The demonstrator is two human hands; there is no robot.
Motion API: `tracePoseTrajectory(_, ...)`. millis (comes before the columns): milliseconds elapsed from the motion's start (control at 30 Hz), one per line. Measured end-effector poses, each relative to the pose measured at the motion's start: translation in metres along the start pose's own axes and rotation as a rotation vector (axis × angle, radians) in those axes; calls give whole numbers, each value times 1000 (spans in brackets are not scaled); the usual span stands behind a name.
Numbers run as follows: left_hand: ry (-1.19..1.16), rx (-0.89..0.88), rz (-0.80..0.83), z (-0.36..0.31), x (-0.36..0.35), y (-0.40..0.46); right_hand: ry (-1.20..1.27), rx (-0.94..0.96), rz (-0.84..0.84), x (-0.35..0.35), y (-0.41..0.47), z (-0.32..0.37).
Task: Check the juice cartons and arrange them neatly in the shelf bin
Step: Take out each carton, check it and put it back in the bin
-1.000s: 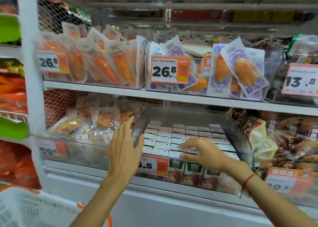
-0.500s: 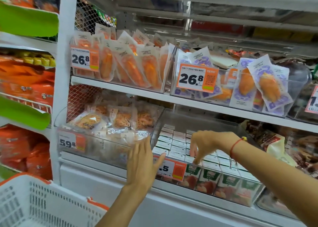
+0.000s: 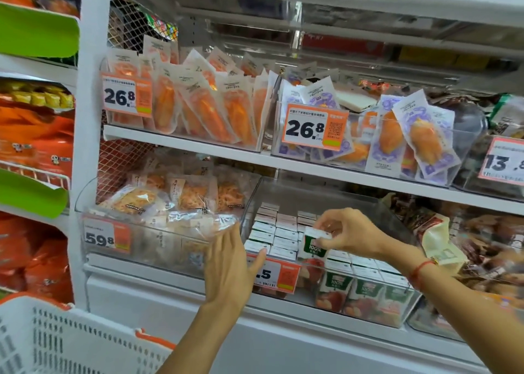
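Filling the lower shelf (image 3: 283,302), the clear shelf bin (image 3: 402,297) holds juice cartons (image 3: 279,233) packed upright in tight rows, white tops up, with an orange price tag (image 3: 276,275) clipped to its front wall. Against that front wall rests the left hand (image 3: 229,263), fingers straight and spread, holding nothing and seemingly steadying the bin. Above the rows, the right hand (image 3: 347,234) pinches the top flap of a single lifted carton (image 3: 313,244) between thumb and fingertips; this carton sits partly raised out of its slot near the front middle of the bin, its green face showing, directly under the pinching fingers. The step looks like drawing one carton up for a check, and it would go best with a straight vertical pull so the neighbours are not dragged askew, a firmer hold lower on the body once it clears the row, and the left hand kept bracing the bin while the carton goes back square into its gap.
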State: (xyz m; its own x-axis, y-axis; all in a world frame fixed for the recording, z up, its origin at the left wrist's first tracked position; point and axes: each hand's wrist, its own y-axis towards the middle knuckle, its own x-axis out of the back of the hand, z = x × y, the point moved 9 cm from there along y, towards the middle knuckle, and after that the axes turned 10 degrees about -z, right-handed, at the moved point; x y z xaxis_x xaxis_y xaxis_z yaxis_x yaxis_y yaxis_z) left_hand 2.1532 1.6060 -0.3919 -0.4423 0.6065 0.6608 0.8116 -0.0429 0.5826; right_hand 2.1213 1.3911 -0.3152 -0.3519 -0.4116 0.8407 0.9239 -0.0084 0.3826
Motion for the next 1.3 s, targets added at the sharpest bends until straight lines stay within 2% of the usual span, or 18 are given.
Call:
tracePoseTrajectory(200, 29, -11, -47, -12, 20, 3, 366, -14, -586, 43, -47, 30)
tracePoseTrajectory(300, -169, -13, -52, -32, 40, 4, 559, -108, -701, 40, -72, 39)
tracePoseTrajectory(367, -392, 26, 26, -48, 47, -1, 692, -181, -684, 28, -83, 40)
tracePoseTrajectory(433, -603, 105, 247, -65, 38, -15, 775, -258, -637, 16, -88, 36)
tracePoseTrajectory(500, -711, 115, 437, -79, 29, -35, 878, -336, -591, 7, -91, 29)
tracePoseTrajectory(533, -743, 113, 474, -82, 26, -42, 944, -376, -565, 2, -93, 25)
tracePoseTrajectory(633, -864, 168, 511, -77, 18, -52, 1030, -466, -472, -12, -98, 18)
tracePoseTrajectory(800, -959, 393, 525, -52, 0, -64, 1043, -560, -216, -40, -102, 10)
tracePoseTrajectory(967, -999, 531, 438, -37, -11, -63, 970, -506, 35, -62, -103, 15)
tracePoseTrajectory(1100, -976, 497, 453, -38, -12, -60, 873, -448, 7, -64, -100, 18)
tracePoseTrajectory(1300, -938, 451, 517, -43, -16, -67, 796, -468, -62, -62, -101, 14)
